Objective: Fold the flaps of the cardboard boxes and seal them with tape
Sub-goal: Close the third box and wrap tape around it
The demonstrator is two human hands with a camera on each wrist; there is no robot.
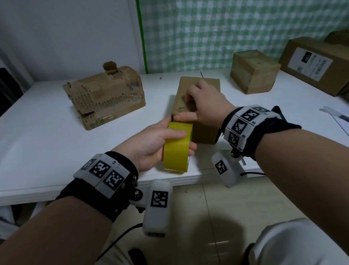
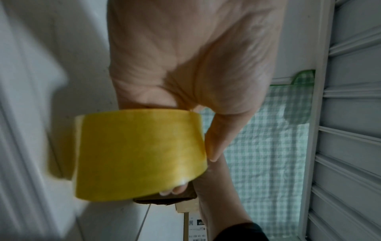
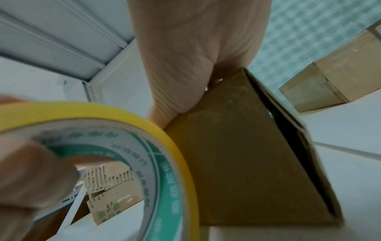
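A yellow tape roll (image 1: pixel 175 153) stands on edge at the near side of a closed brown cardboard box (image 1: pixel 206 134) in the middle of the white table (image 1: pixel 35 153). My left hand (image 1: pixel 186 142) grips the roll, thumb on its outer face and fingers (image 2: pixel 175 190) through the core. My right hand (image 1: pixel 183 107) lies on the box top, its thumb (image 3: pixel 171 97) pressed along the near top edge just above the roll (image 3: pixel 164 163). The right wrist view shows a dark slit down the right side of the box (image 3: pixel 237 163). Any tape strip on the box is too unclear to make out.
A torn, crushed cardboard box (image 1: pixel 104 96) sits at the back left. A small closed box (image 1: pixel 252 71) and a larger labelled box (image 1: pixel 318 64) stand at the back right. A clear sheet with a dark pen-like stick (image 1: pixel 346 123) lies at the right edge.
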